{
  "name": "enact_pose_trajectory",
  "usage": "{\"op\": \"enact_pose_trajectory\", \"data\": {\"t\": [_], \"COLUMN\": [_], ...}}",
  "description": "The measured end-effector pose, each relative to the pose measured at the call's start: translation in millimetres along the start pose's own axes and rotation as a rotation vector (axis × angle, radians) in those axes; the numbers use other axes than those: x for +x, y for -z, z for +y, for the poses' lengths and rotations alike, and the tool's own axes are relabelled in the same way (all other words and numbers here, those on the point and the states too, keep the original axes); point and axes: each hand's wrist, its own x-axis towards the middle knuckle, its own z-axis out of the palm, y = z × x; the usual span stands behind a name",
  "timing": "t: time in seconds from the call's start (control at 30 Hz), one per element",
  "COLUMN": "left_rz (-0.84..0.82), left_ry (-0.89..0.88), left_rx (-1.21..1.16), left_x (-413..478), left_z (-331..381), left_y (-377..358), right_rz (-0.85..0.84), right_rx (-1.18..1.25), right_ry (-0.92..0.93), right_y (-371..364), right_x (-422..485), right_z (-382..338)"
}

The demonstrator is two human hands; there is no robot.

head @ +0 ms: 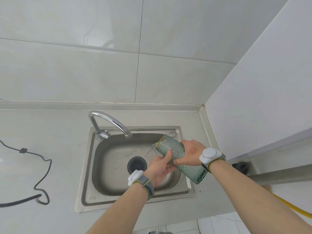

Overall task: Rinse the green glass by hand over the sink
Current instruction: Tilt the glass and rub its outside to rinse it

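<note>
A tall green textured glass (172,146) with a gold rim is tipped on its side over the steel sink (94,168), its mouth pointing up and left. Water spills from the rim into the basin. My right hand (190,152) is wrapped around the middle of the glass from above. From below, my left hand (160,168) cups the glass, thumb pressed on its side. The base of the glass sticks out past the sink's right rim.
A chrome faucet (116,124) arches over the basin's back left; no water visibly leaves its spout. The drain (136,164) sits mid-basin. A black cable (40,168) lies on the left counter. A white wall panel stands right, and a yellow hose (290,208) runs at the lower right.
</note>
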Motion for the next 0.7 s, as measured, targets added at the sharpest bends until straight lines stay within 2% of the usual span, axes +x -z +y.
{"op": "enact_pose_trajectory", "data": {"t": [0.7], "left_rz": [-0.044], "left_ry": [0.006], "left_rx": [-0.052], "left_x": [3.6], "left_z": [0.8], "left_y": [-11.7], "right_rz": [-0.054], "right_rx": [-0.147], "right_ry": [-0.006], "right_y": [26.7], "right_x": [7.7], "right_z": [-2.3]}}
